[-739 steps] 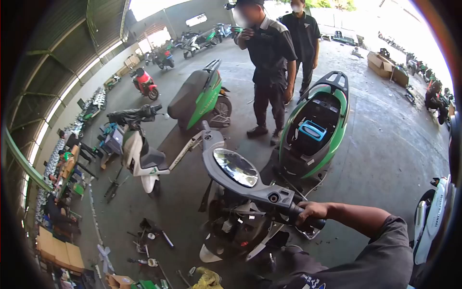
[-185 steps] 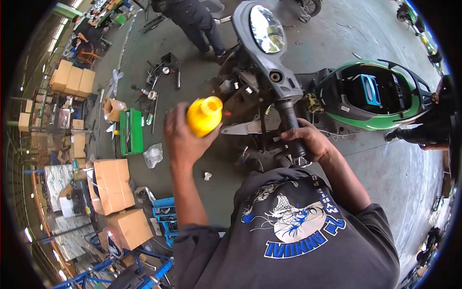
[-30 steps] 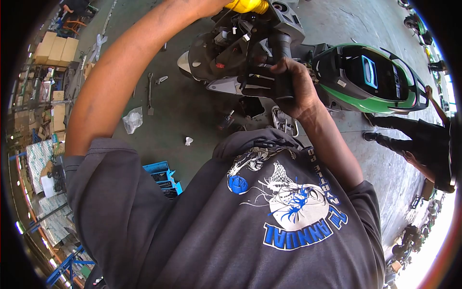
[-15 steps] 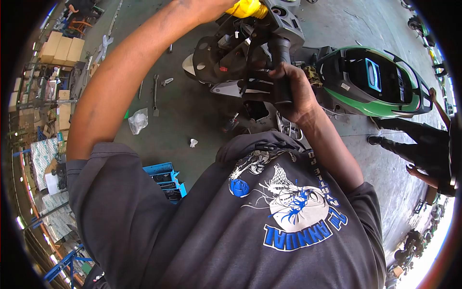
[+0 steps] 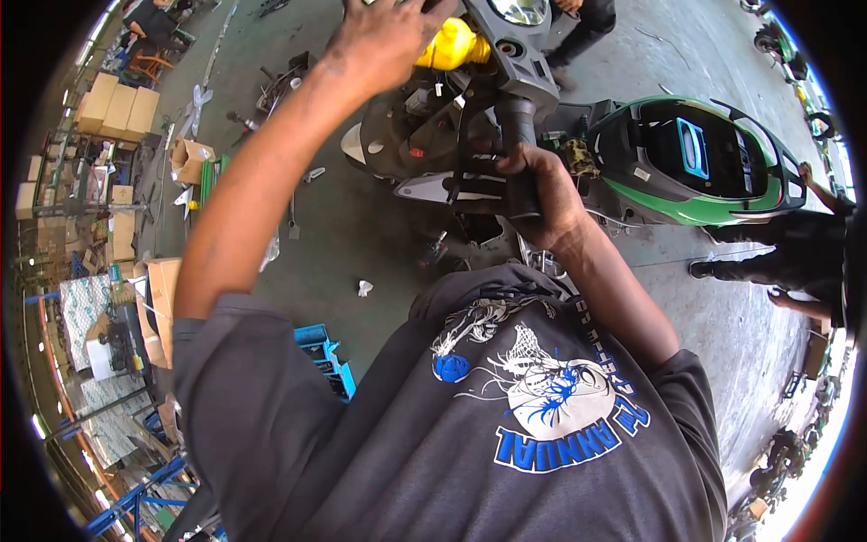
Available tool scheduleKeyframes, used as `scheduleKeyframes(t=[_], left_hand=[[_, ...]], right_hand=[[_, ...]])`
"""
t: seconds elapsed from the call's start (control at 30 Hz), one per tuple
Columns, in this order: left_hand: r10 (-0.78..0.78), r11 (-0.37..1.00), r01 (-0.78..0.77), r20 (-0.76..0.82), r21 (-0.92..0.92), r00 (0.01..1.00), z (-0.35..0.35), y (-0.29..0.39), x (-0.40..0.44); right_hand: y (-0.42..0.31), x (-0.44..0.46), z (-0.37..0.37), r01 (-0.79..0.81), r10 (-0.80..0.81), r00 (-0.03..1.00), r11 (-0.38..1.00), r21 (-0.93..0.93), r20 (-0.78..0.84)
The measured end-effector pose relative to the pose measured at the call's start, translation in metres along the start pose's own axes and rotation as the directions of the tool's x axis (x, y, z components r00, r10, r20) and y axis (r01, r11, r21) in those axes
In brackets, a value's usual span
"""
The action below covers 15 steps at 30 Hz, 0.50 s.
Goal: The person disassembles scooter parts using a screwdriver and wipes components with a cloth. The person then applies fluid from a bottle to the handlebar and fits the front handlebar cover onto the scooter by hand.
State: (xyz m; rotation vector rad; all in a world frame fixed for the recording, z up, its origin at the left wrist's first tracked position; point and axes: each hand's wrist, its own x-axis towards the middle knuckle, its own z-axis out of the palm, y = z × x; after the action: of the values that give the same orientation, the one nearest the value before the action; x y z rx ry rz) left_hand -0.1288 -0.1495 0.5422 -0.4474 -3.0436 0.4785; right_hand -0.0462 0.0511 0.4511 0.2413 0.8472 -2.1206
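Yellow bottle (image 5: 448, 45), long axis sideways, neck toward handlebar cover (image 5: 526, 76)

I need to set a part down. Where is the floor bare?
Bare floor lies between the metal tool and the scooter's white panel, above the white scrap; more between the right forearm and the co-worker's boots. Crowded: under the handgrip, and among boxes at far left.

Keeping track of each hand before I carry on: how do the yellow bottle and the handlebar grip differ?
Colour: the yellow bottle is bright, while the handlebar grip is black.
Shape: the yellow bottle has a wide body and narrower neck; the handlebar grip is a long cylinder.
Hand: the left hand has the yellow bottle; the right hand is around the handlebar grip.
Shared: hands partly cover both.
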Motion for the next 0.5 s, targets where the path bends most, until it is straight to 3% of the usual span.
scheduleKeyframes(t=[0.07, 0.1, 0.17, 0.2, 0.27, 0.43, 0.5], left_hand=[[0.078, 0.994, -0.032, -0.453, 0.108, 0.888, 0.043, -0.012, -0.003], [0.084, 0.993, -0.038, -0.461, 0.109, 0.883, 0.05, -0.01, -0.002], [-0.091, 0.987, 0.03, -0.397, -0.158, 0.913, 0.059, -0.004, -0.008], [-0.086, 0.987, 0.023, -0.405, -0.158, 0.91, 0.067, -0.002, -0.009], [-0.183, 0.93, 0.018, -0.418, -0.368, 0.89, 0.081, 0.003, -0.01], [-0.277, 0.835, -0.06, -0.511, -0.547, 0.814, 0.105, 0.019, -0.009], [-0.318, 0.792, -0.035, -0.462, -0.609, 0.828, 0.111, 0.027, -0.009]], right_hand=[[0.0, 0.0, 0.0, -0.003, 0.003, 1.0, 1.0, 0.011, -0.025], [0.001, 0.001, -0.002, -0.002, 0.002, 1.0, 1.0, 0.003, -0.02], [0.001, 0.004, -0.008, -0.009, 0.009, 1.0, 1.0, -0.008, 0.005], [0.002, 0.006, -0.01, 0.001, -0.001, 1.0, 1.0, -0.01, 0.002], [0.004, 0.007, -0.015, -0.013, 0.016, 0.996, 0.999, 0.036, -0.085], [0.004, 0.01, -0.03, -0.032, 0.03, 0.997, 0.999, -0.015, -0.077], [0.001, 0.007, -0.024, -0.036, 0.033, 0.998, 0.998, -0.044, -0.06]])
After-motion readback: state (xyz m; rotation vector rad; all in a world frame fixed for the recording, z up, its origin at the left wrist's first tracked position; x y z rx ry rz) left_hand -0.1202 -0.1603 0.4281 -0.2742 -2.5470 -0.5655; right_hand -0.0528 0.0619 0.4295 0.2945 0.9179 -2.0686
